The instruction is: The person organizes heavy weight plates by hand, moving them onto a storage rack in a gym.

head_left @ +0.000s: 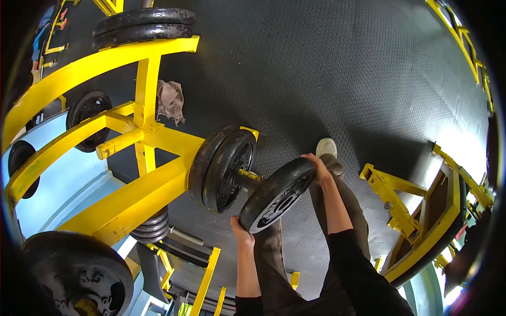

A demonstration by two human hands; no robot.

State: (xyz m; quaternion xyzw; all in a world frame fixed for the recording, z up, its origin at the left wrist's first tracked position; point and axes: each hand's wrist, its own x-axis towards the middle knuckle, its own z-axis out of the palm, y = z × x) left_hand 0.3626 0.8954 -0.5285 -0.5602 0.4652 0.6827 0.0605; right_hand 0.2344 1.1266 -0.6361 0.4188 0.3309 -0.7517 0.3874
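Note:
A black weight plate (277, 196) with a pale ring on its face is held between my two hands, tilted. My left hand (242, 231) grips its lower left rim; my right hand (317, 167) is wrapped over the upper right rim. Behind the plate, a yellow-marked bar sleeve (247, 178) sticks out toward it, and the plate overlaps the sleeve's end in this view. Two more black weight plates (227, 168) sit side by side on that sleeve, against the yellow rack (153, 192). The fingers behind the plate are hidden.
Other plates (145, 26) hang on the rack at the top left, with a large plate (79, 274) at the lower left. A crumpled cloth (170, 101) lies on the black rubber floor (295, 63). Yellow-framed equipment (400, 203) stands at right. My shoe (327, 147) is just beyond my right hand.

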